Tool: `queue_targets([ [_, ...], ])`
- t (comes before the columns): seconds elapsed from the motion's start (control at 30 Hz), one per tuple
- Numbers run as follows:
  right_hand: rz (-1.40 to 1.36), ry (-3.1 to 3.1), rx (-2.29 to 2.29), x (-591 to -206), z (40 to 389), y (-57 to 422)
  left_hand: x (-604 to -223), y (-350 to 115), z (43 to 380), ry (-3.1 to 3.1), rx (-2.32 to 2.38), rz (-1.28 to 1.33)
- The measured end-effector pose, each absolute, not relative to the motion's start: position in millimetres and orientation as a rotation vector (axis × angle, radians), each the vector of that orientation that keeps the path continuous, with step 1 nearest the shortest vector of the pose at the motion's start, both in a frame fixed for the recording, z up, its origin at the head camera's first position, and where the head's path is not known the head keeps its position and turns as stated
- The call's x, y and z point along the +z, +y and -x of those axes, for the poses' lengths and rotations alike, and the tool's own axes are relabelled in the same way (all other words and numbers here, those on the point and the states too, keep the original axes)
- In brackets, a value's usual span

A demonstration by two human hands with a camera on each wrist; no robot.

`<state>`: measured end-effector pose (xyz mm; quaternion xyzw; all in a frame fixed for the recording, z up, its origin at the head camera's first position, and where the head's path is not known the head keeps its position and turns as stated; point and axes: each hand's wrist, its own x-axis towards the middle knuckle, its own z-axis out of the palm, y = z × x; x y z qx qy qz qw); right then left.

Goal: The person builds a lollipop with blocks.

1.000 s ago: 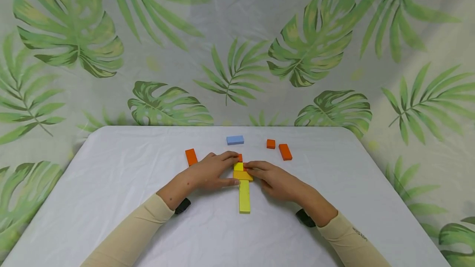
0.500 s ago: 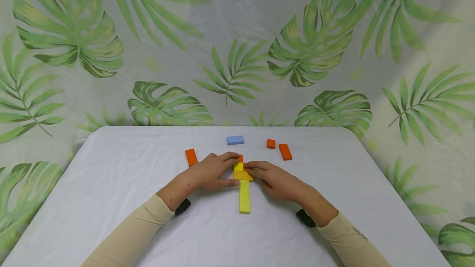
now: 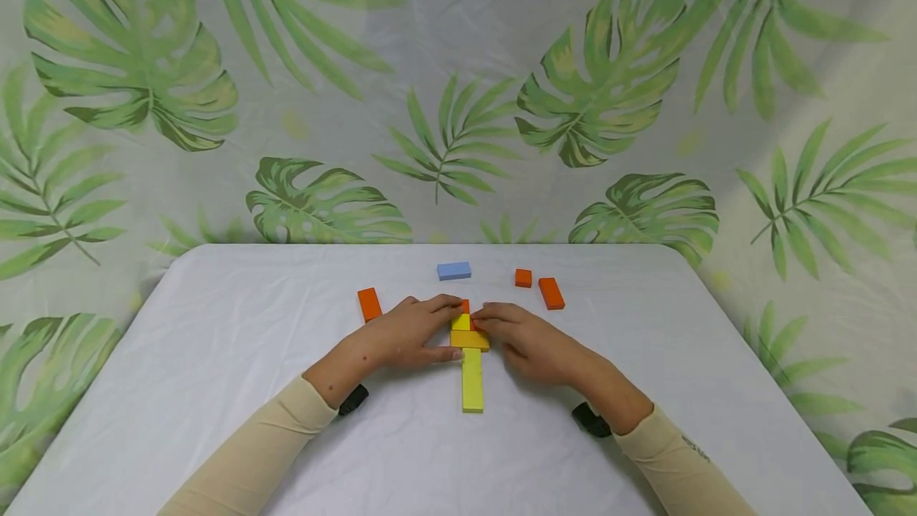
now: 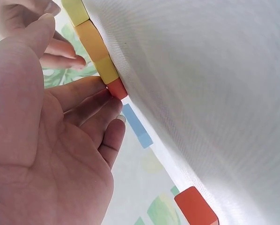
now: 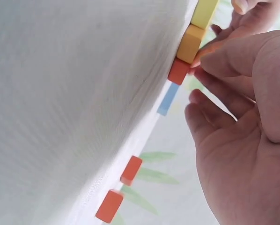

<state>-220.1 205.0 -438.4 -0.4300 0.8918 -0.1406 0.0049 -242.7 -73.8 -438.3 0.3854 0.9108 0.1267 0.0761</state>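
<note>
Wooden blocks lie joined in a cross-like group in the middle of the table. A long yellow-green block (image 3: 472,382) points toward me, and an orange block (image 3: 469,340) lies across its far end. Beyond that sit a small yellow block (image 3: 461,322) and a red block (image 5: 178,71), side by side. Another small red block (image 4: 117,89) is at the far tip, where fingertips of my left hand (image 3: 407,334) touch it; the left thumb stands apart. My right hand (image 3: 537,345) hovers at the group's right side, its loosely bent fingertips close to the red block there.
On the white-covered table (image 3: 236,325), a blue block (image 3: 454,271) lies behind the group. To the right back are a red cube (image 3: 523,278) and a longer red block (image 3: 551,294). Another red block (image 3: 368,303) lies beside my left hand. A leaf-patterned cloth (image 3: 458,102) hangs behind.
My right fingers have lifted slightly and spread a little at the group's right side. The red block at the far tip has shifted slightly rightward since a second ago. The left hand is nearly still.
</note>
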Motion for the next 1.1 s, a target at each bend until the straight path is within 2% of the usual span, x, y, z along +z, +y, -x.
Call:
queue_targets([
  [0.4, 1.148, 2.905, -0.442, -434, 236, 216, -437, -73, 243, 2.728, 0.349, -1.144],
  [0.87, 0.924, 3.013, -0.424, -433, 276, 237, -438, -72, 243, 2.731, 0.340, -1.144],
  [1.1, 0.844, 3.016, -0.493, -432, 282, 246, -437, -72, 242, 2.720, 0.348, -1.142],
])
